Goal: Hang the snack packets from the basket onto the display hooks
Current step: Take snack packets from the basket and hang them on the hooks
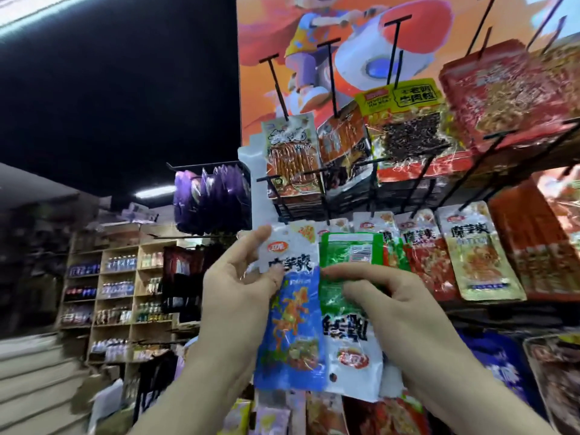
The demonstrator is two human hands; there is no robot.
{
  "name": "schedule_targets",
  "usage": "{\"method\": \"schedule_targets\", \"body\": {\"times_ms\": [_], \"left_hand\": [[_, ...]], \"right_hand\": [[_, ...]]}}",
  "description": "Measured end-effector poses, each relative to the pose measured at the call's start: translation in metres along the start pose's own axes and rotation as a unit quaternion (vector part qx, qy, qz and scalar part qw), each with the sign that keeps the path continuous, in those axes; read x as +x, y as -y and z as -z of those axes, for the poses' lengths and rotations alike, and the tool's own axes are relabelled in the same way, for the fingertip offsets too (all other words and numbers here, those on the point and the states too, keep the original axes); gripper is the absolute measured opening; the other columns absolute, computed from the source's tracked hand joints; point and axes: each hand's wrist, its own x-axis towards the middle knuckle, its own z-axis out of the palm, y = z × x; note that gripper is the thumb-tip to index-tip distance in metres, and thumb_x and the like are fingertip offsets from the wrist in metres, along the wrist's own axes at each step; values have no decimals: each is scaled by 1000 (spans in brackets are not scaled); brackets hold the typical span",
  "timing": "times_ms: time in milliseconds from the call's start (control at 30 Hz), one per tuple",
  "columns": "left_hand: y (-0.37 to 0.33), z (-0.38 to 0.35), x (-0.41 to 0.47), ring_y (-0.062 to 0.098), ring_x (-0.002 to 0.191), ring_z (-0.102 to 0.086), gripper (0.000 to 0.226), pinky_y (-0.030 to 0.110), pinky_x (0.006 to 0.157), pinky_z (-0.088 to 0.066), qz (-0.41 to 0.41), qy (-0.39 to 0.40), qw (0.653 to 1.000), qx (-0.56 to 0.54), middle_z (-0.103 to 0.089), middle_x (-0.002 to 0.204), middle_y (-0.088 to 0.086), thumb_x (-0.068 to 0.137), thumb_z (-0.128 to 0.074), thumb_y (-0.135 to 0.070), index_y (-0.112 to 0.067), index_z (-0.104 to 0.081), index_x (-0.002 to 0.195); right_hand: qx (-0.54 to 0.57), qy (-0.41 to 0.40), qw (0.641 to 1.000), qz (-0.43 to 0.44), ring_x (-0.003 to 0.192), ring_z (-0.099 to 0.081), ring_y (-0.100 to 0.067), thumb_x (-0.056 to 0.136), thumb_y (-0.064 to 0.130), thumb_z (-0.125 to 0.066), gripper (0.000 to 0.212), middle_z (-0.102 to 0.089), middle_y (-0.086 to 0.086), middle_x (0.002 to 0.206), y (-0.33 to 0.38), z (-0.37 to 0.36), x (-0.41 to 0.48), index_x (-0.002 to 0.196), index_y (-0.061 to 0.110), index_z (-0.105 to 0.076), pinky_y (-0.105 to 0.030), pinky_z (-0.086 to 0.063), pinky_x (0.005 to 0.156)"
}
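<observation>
One blue packet [292, 324] against green packet [348, 334]

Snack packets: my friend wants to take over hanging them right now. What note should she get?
Left hand: pinches the top part of the blue packet, held up against the rack.
Right hand: fingers curled on the green packet, right beside the blue one.
Done: many packets already hang on the display hooks, such as the red packet and the yellow packet in the row to the right.
Left: get these two onto hooks. I cannot tell if the blue one is already on a hook. The basket is out of view.
</observation>
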Motion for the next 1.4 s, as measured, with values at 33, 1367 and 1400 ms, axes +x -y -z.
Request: {"method": "schedule_targets", "body": {"times_ms": [33,1367,1400], "left_hand": [[1,1,2,15,81,-71,45,27,66,-57,1,10,1000,21,-74,104,0,88,-56,13,-24,-69,111],[17,8,114,20,81,-69,27,40,72,-58,34,57,989,130,-67,94,9,87,-69,-9,-22,-57,107],[18,11,109,19,81,-70,35,38,71,-59,32,84,986,142,-66,96,8,84,-72,-7,-24,-56,110]], "right_hand": [[10,21,1000,13,87,-69,-9,92,22,-61,28,-75,4,88,2,-8,5,70,31,-75,-30,-55,85],[-83,-42,996,-7,55,-55,-2,86,24,-72,14,-65,5,65,-21,-18,88,75,16,-72,-8,-43,48],[-81,-46,996,-1,54,-56,1,86,23,-72,14,-65,8,63,-23,-16,89,74,16,-73,-8,-43,48]]}}
